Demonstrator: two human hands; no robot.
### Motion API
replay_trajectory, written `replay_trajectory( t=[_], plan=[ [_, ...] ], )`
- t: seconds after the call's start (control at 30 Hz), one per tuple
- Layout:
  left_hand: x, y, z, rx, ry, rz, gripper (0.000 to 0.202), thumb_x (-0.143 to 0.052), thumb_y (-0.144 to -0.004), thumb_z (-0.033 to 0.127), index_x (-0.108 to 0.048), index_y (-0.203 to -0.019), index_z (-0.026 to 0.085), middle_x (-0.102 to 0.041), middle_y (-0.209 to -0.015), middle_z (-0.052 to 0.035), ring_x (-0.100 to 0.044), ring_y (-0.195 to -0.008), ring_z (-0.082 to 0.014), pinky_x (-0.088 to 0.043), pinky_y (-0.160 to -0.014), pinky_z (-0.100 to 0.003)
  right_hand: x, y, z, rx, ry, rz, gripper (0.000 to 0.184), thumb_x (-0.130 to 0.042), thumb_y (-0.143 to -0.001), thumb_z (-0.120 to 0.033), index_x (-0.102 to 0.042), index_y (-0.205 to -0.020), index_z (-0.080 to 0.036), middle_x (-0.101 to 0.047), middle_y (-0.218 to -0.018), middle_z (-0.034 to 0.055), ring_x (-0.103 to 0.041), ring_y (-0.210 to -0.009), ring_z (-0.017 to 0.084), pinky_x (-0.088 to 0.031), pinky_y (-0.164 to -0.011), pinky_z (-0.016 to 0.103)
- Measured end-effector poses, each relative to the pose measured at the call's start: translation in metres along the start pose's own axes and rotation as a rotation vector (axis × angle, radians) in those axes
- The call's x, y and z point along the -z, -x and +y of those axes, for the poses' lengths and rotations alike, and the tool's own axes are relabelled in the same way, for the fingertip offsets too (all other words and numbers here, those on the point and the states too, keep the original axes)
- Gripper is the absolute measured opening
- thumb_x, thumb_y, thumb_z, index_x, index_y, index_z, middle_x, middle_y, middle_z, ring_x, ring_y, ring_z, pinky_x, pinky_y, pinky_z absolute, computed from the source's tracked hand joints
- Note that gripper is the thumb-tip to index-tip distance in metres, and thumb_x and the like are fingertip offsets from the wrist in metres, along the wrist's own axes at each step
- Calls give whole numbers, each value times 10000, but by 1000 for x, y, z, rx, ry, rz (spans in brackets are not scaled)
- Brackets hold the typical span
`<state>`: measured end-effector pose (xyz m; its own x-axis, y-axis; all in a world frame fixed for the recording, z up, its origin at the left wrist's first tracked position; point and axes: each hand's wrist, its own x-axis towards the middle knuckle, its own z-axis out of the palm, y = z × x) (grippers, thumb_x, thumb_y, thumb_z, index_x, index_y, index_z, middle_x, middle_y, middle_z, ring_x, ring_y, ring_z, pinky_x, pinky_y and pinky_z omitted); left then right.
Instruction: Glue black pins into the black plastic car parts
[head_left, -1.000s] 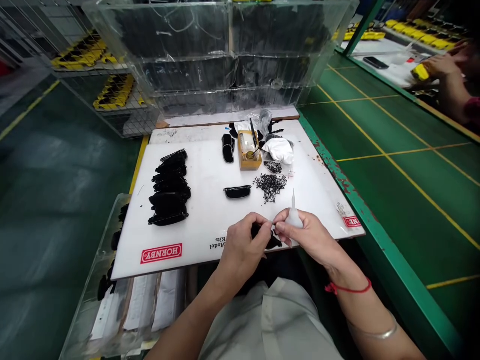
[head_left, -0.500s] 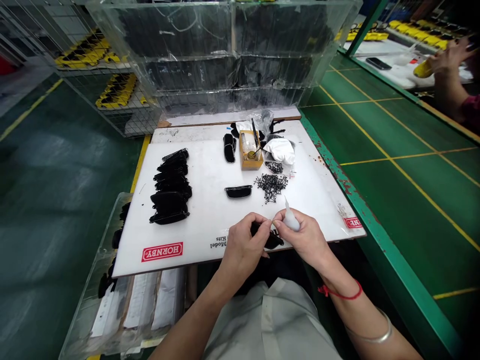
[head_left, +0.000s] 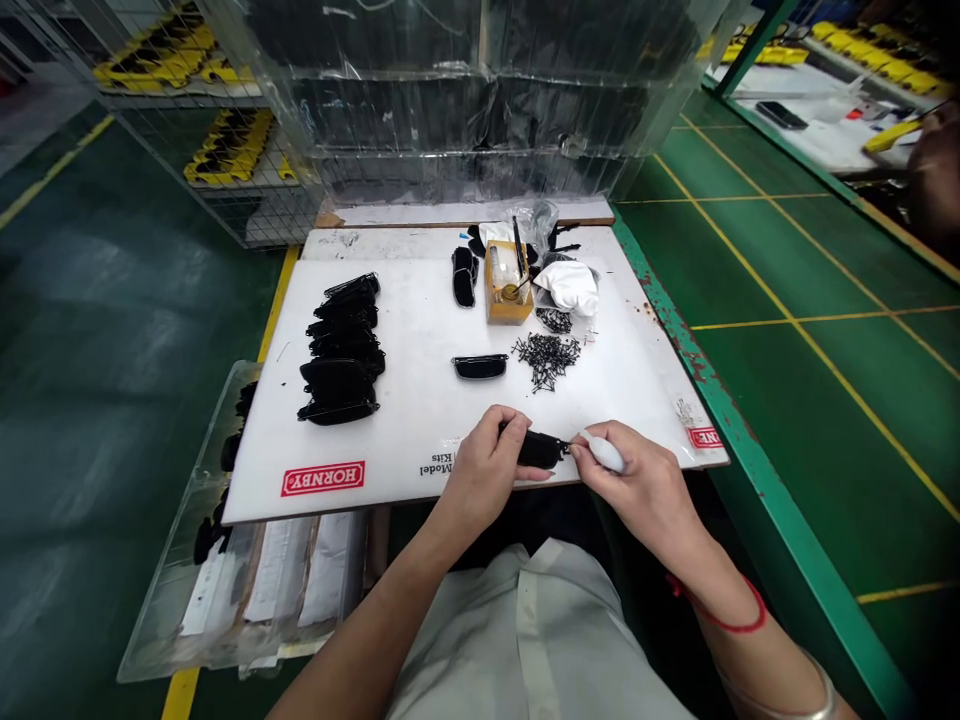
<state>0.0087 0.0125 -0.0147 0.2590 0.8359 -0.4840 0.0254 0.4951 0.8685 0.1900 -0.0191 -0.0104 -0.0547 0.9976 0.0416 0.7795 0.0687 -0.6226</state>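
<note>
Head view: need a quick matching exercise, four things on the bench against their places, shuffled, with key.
Things
1. white bottle
2. pile of small black pieces
3. row of black parts
4. yellowish box

Places
A. along the left side of the white board
B. immediately left of the white bundle
C. in the right hand
D. just right of a lone black part

Pairs: 1-C, 2-D, 3-A, 4-B
</note>
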Motion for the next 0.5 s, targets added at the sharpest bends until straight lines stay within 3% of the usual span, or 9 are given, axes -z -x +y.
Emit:
replay_trajectory(
  t=[0.27, 0.5],
  plan=[
    [-2, -2, -3, -2, 35, 8, 312, -469, -859, 506, -555, -905, 210, -545, -909, 4, -628, -559, -83, -548, -601, -215, -2, 3, 6, 180, 136, 3, 92, -493, -888, -217, -554, -957, -209, -615, -849, 34, -583, -739, 167, -439, -682, 278],
    [-5, -3, -7, -22, 37, -4, 310, -473, -858, 508, -549, -905, 211, -531, -895, 10, -632, -573, -85, -551, -602, -215, -6, 1, 3, 162, 93, -22, 74, -495, -881, -196, -558, -918, -208, -598, -822, 16, -572, -738, 153, -426, -687, 262]
  ],
)
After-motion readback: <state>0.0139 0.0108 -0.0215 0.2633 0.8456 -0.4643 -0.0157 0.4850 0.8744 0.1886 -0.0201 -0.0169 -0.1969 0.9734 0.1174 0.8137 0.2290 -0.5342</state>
